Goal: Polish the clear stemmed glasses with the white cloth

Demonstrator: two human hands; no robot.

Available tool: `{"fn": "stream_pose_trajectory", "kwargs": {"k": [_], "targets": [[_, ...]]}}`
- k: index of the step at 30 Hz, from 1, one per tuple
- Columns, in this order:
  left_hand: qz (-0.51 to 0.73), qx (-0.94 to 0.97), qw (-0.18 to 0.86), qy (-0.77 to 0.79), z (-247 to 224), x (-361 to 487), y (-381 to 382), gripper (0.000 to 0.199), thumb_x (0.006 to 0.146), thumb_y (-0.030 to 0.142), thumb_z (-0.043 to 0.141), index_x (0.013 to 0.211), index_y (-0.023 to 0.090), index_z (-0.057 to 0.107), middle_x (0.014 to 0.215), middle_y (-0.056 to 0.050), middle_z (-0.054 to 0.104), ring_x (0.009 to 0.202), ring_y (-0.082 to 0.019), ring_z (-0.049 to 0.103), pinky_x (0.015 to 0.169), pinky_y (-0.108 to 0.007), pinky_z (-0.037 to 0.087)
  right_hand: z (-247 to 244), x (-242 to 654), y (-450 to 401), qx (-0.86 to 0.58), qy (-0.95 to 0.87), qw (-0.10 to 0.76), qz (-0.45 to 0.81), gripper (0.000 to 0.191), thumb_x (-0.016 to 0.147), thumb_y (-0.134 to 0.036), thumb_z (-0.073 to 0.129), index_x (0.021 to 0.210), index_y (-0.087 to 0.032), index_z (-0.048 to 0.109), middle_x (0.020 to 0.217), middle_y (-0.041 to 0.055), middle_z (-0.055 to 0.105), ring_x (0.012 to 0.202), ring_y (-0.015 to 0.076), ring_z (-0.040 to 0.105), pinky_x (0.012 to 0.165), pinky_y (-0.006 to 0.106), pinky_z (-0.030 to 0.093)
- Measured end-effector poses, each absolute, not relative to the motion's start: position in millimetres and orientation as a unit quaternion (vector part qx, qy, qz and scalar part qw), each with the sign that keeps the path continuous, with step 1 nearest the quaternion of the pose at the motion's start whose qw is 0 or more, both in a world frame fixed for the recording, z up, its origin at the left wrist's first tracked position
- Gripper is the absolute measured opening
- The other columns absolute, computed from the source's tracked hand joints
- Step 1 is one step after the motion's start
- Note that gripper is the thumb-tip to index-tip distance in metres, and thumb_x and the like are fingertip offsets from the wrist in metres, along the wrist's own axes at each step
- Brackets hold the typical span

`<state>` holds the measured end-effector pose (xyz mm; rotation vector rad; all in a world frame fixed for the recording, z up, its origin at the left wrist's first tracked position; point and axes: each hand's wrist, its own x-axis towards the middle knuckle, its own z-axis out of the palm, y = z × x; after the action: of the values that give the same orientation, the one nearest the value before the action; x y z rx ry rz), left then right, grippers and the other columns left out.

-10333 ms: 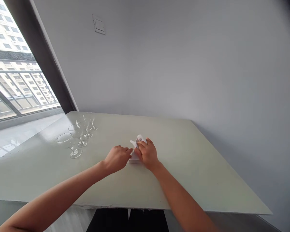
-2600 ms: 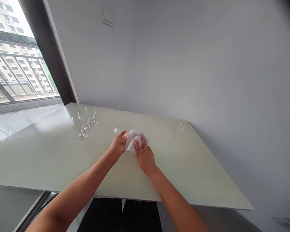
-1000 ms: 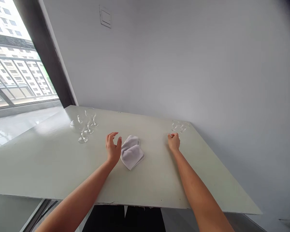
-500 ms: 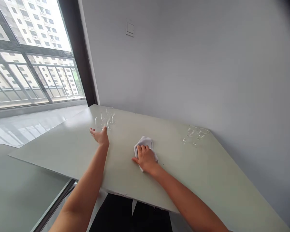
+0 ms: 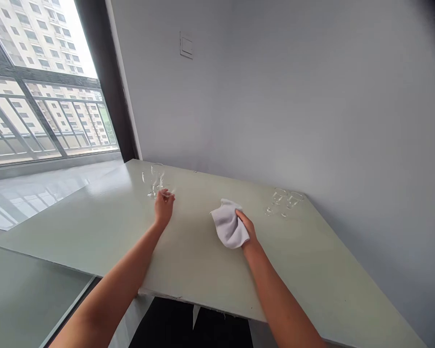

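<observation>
My right hand (image 5: pixel 247 227) grips a white cloth (image 5: pixel 228 224), lifted a little off the pale table, its loose folds hanging to the left. At the far left my left hand (image 5: pixel 164 207) is closed on a clear stemmed glass (image 5: pixel 169 191), which looks tilted; its outline is faint and partly behind my fingers. Right behind that hand stand other clear stemmed glasses (image 5: pixel 152 182), overlapping one another.
Two more stemmed glasses (image 5: pixel 293 199) stand near the far right edge of the table (image 5: pixel 192 261). A grey wall (image 5: pixel 261 96) with a light switch (image 5: pixel 186 45) rises behind it. On the left is a large window (image 5: pixel 43 96).
My right hand has picked the cloth up from the tabletop and moved slightly right. My left hand, open beside the glasses before, has closed on one of them.
</observation>
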<state>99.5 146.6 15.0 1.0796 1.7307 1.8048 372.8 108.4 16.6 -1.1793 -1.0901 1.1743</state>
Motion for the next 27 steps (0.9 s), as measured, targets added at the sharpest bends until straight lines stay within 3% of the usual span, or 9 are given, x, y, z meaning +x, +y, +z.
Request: {"fn": "stream_pose_trajectory", "kwargs": {"k": [3, 7, 11, 13, 15, 18, 22, 27], "targets": [[0.609, 0.504, 0.234, 0.566, 21, 140, 138, 0.045, 0.066, 0.02, 0.063, 0.11, 0.023, 0.052, 0.081, -0.001, 0.06, 0.07, -0.016, 0.057, 0.078, -0.03, 0.042, 23, 380, 108, -0.473, -0.41, 0.613, 0.482, 0.034, 0.074, -0.051, 0.047, 0.074, -0.019, 0.056, 0.058, 0.0, 0.053, 0.054, 0.0156, 0.051, 0.049, 0.027, 0.042], [0.532, 0.625, 0.189, 0.54, 21, 182, 128, 0.059, 0.064, 0.029, 0.068, 0.119, 0.023, 0.047, 0.084, -0.003, 0.059, 0.09, -0.023, 0.055, 0.092, -0.037, 0.034, 32, 375, 95, -0.487, -0.429, 0.651, 0.395, 0.028, 0.077, -0.044, 0.048, 0.083, -0.018, 0.055, 0.065, -0.0008, 0.053, 0.059, 0.0136, 0.05, 0.054, 0.025, 0.041], [0.476, 0.701, 0.144, 0.511, 17, 199, 124, 0.059, 0.064, 0.04, 0.07, 0.117, 0.024, 0.049, 0.088, -0.006, 0.058, 0.095, -0.026, 0.053, 0.095, -0.038, 0.029, 36, 360, 81, -0.474, -0.597, 0.568, 0.311, 0.027, 0.076, -0.03, 0.05, 0.1, -0.019, 0.054, 0.082, 0.001, 0.058, 0.067, 0.013, 0.051, 0.061, 0.024, 0.042], [0.451, 0.722, 0.136, 0.506, 16, 198, 123, 0.056, 0.065, 0.042, 0.068, 0.115, 0.024, 0.051, 0.089, -0.007, 0.058, 0.095, -0.026, 0.053, 0.094, -0.039, 0.03, 38, 356, 79, -0.463, -0.644, 0.516, 0.324, 0.038, 0.075, -0.025, 0.048, 0.113, -0.02, 0.051, 0.089, 0.0022, 0.06, 0.072, 0.0136, 0.053, 0.063, 0.024, 0.043], [0.439, 0.734, 0.135, 0.501, 16, 195, 122, 0.054, 0.065, 0.044, 0.068, 0.112, 0.024, 0.052, 0.088, -0.008, 0.059, 0.093, -0.027, 0.054, 0.093, -0.039, 0.032, 40, 358, 80, -0.447, -0.657, 0.465, 0.389, 0.041, 0.076, -0.023, 0.047, 0.116, -0.02, 0.05, 0.082, 0.0008, 0.059, 0.068, 0.0128, 0.052, 0.06, 0.024, 0.043], [0.419, 0.765, 0.163, 0.462, 15, 188, 119, 0.054, 0.063, 0.047, 0.07, 0.109, 0.025, 0.054, 0.088, -0.007, 0.06, 0.09, -0.025, 0.057, 0.089, -0.037, 0.036, 41, 371, 84, -0.39, -0.641, 0.378, 0.543, 0.031, 0.076, -0.028, 0.053, 0.104, -0.018, 0.057, 0.066, -0.0027, 0.054, 0.055, 0.0102, 0.049, 0.05, 0.022, 0.041], [0.279, 0.844, 0.16, 0.429, 16, 183, 115, 0.057, 0.071, 0.051, 0.061, 0.119, 0.024, 0.045, 0.094, -0.007, 0.062, 0.087, -0.025, 0.058, 0.079, -0.035, 0.041, 36, 380, 86, -0.336, -0.6, 0.299, 0.661, 0.031, 0.069, -0.033, 0.065, 0.094, -0.016, 0.058, 0.064, -0.0018, 0.057, 0.053, 0.0122, 0.054, 0.046, 0.023, 0.044], [0.176, 0.879, -0.014, 0.443, 28, 180, 108, 0.057, 0.079, 0.043, 0.054, 0.128, 0.019, 0.035, 0.095, -0.009, 0.062, 0.092, -0.025, 0.056, 0.086, -0.04, 0.036, 21, 364, 92, -0.374, -0.501, 0.41, 0.665, 0.027, 0.065, -0.038, 0.069, 0.074, -0.014, 0.058, 0.054, -0.0019, 0.054, 0.045, 0.0118, 0.051, 0.043, 0.025, 0.044]]}}
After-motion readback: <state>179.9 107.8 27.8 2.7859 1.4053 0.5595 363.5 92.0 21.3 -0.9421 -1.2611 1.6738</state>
